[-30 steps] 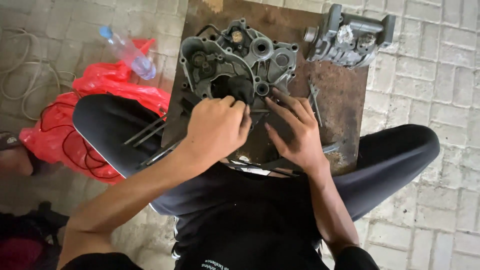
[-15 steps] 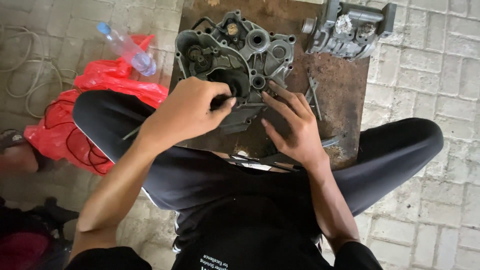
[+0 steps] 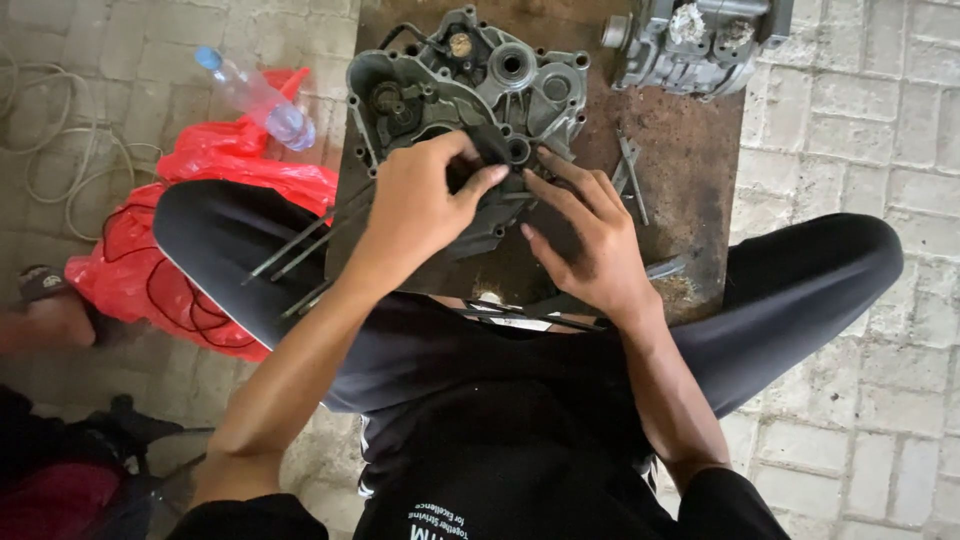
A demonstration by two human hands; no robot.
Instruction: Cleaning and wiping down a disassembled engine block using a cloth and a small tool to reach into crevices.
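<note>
A grey cast-metal engine case half [image 3: 470,85] lies on a rusty brown board [image 3: 690,160] in front of me, between my knees. My left hand [image 3: 420,205] rests on the case's near edge, thumb and fingers pinched together at a small part near its middle; what it pinches is hidden. My right hand [image 3: 585,235] lies flat beside it with fingers spread, fingertips touching the case near a round bearing hole [image 3: 517,150].
A second grey engine part [image 3: 695,40] sits at the board's far right. Thin metal rods [image 3: 632,175] lie on the board. At left are a red plastic bag [image 3: 215,160], a clear bottle with a blue cap [image 3: 255,95] and coiled cord [image 3: 50,130]. Paved brick ground surrounds.
My left hand has shifted slightly right and closed its fingers over the case's middle. My right hand's fingers have spread closer to the bearing hole. The view has drifted a little.
</note>
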